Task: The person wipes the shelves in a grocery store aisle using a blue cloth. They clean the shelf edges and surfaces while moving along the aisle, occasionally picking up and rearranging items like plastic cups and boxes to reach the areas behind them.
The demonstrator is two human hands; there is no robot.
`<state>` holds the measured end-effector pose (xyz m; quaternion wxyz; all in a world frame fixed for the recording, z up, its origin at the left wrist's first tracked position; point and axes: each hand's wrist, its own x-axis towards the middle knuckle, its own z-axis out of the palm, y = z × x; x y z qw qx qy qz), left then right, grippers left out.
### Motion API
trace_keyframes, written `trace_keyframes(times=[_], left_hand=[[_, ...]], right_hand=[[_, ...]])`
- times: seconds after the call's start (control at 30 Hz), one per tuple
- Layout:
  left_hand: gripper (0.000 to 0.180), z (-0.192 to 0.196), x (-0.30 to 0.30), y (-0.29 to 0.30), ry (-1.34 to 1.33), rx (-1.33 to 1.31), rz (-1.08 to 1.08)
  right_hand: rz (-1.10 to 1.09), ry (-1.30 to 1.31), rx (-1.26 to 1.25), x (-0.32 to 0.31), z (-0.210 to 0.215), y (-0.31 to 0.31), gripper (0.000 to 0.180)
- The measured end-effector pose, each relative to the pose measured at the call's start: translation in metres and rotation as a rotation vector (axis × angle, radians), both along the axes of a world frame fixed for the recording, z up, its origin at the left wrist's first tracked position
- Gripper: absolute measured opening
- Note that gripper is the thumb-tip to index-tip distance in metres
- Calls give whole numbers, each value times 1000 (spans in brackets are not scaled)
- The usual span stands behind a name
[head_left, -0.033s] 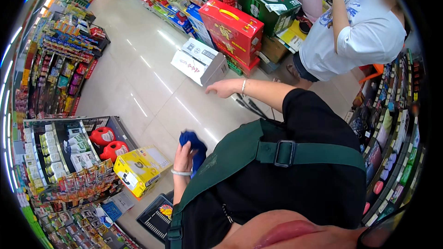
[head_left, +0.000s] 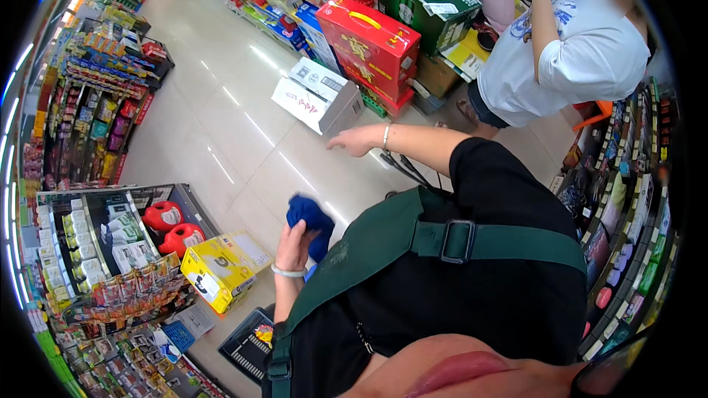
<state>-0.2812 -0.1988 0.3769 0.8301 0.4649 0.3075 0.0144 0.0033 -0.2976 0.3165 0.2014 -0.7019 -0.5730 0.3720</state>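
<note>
My left hand [head_left: 293, 250], with a pale bracelet on its wrist, is closed around a bunched dark blue cloth [head_left: 313, 217] in front of my green apron [head_left: 354, 265]. Part of the cloth hangs down beside the fingers. My right arm reaches forward, and my right hand [head_left: 360, 140] is stretched out with nothing visible in it. Its fingertips are close to the near corner of a white carton [head_left: 313, 99] standing on the floor; whether they touch it I cannot tell.
A red gift box [head_left: 369, 44] and a green carton [head_left: 428, 0] stand behind the white carton. A person in a white shirt [head_left: 568, 51] stands at far right. To the left are stocked shelves [head_left: 96, 250], a yellow carton [head_left: 225, 265] and a dark basket [head_left: 247, 346].
My left hand and the blue cloth have shifted slightly up and the cloth looks more spread out. My right hand has barely moved.
</note>
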Motion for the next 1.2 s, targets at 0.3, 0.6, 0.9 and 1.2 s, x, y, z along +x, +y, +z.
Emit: trace_keyframes(times=[0.3,0.6,0.9,1.2], left_hand=[[48,53,108,3,-347,156,40],[54,2,207,-11,-252,-305,67],[49,-13,301,40,-170,-347,-146],[54,15,423,67,-298,-329,-411]], right_hand=[[-450,1632,40,25,53,-9,27],[-34,479,328,73,110,-27,48],[-739,-330,491,238,82,-66,32],[-952,-952,4,385,49,-74,65]])
